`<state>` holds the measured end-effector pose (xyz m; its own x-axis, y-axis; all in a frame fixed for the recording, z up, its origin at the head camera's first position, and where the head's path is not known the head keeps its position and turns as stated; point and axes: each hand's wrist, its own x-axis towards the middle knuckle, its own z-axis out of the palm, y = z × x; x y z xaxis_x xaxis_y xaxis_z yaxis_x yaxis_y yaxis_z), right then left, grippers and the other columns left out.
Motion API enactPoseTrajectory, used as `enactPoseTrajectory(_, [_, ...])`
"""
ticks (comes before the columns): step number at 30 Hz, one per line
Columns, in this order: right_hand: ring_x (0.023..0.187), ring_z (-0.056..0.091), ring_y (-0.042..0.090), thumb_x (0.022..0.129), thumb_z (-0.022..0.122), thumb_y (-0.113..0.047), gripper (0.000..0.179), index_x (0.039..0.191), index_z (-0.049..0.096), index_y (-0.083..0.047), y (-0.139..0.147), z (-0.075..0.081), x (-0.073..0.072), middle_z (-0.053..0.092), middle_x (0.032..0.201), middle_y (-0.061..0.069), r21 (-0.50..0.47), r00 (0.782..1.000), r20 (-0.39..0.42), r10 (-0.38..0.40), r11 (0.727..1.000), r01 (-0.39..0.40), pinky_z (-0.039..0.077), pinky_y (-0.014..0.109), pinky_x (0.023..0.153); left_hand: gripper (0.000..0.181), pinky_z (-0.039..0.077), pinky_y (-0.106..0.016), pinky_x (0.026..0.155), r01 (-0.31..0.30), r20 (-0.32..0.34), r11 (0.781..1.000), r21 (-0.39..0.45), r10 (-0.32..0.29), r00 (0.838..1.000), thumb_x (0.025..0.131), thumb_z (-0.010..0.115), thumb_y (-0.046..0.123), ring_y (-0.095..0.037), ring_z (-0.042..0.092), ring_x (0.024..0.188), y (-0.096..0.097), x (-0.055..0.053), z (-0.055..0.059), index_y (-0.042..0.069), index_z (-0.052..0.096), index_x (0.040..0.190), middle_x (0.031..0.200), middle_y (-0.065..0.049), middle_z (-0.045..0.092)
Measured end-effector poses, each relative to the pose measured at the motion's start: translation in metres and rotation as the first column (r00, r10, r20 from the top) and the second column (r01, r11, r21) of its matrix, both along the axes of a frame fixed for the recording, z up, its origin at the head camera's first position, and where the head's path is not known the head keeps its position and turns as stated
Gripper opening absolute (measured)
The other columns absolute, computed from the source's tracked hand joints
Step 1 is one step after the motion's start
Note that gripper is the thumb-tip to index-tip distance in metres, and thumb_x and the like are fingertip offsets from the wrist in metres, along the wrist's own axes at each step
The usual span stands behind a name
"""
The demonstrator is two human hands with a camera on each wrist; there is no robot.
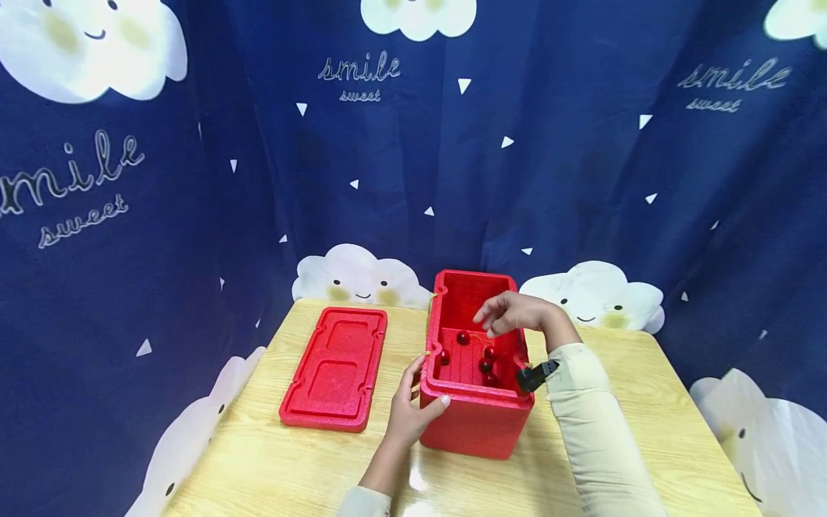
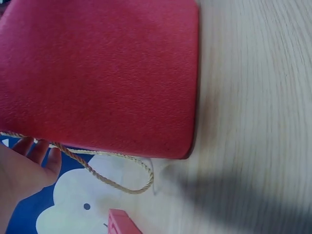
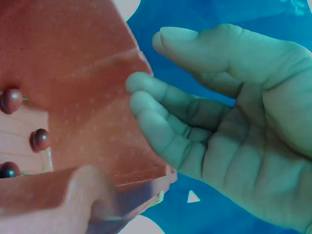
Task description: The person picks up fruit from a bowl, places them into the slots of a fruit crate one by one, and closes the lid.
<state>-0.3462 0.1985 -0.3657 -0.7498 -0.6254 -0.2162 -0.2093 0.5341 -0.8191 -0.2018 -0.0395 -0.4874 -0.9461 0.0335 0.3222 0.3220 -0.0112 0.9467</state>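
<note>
A red box (image 1: 477,424) stands uncovered on the table, with several dark red cherries (image 1: 463,337) on its floor. My left hand (image 1: 407,415) rests against the box's near left corner, thumb on the near face and fingers along the left wall. In the left wrist view its fingers (image 2: 38,151) touch that wall beside a gold cord (image 2: 97,174). Over the box's right side hovers my right hand (image 1: 517,313), palm down with fingers loosely bent. Nothing lies between its fingers in the right wrist view, where some cherries (image 3: 40,140) show inside the box.
Left of the box a red lid (image 1: 336,366) with recessed panels lies flat on the wooden table (image 1: 245,452). A dark blue curtain (image 1: 400,158) with white clouds hangs behind and at the sides. A black wrist device (image 1: 538,375) sits on the right sleeve.
</note>
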Motion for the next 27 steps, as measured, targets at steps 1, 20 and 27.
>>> enactPoseTrajectory(1, [0.08,0.059,0.021,0.075,0.067,0.0,0.031,0.105,0.064,0.004,0.0,0.001,0.003,0.065,0.087,0.011,0.001,1.0,-0.019,0.004,1.0,-0.004,0.051,0.039,0.076,0.073,0.038,-0.045,0.086,-0.012,0.004,1.0,-0.012,0.012,1.0,0.072,0.073,0.011,-0.03,0.045,0.114,-0.001,0.001,0.001,0.003,0.041,0.137,0.125,-0.014,0.052])
enactPoseTrajectory(20, [0.08,0.061,0.025,0.08,0.069,-0.007,0.032,0.11,0.061,0.002,-0.016,-0.008,0.079,0.062,0.095,0.009,-0.1,0.951,-0.245,-0.189,0.981,0.169,0.052,0.034,0.07,0.045,0.036,-0.054,0.088,-0.092,0.093,0.989,-0.12,0.103,0.99,0.082,0.066,0.005,-0.038,0.046,0.115,-0.039,0.021,0.012,-0.002,0.052,0.124,0.125,-0.019,0.053])
enactPoseTrajectory(27, [0.094,0.058,0.026,0.082,0.068,-0.006,0.039,0.119,0.057,0.0,-0.045,-0.031,0.102,0.059,0.113,0.013,-0.365,0.894,-0.21,-0.396,0.88,0.304,0.051,0.032,0.073,0.045,0.038,-0.049,0.088,-0.19,0.09,0.974,-0.122,0.201,0.975,0.083,0.066,0.003,-0.037,0.047,0.114,-0.069,0.02,-0.006,-0.004,0.052,0.124,0.123,-0.021,0.053])
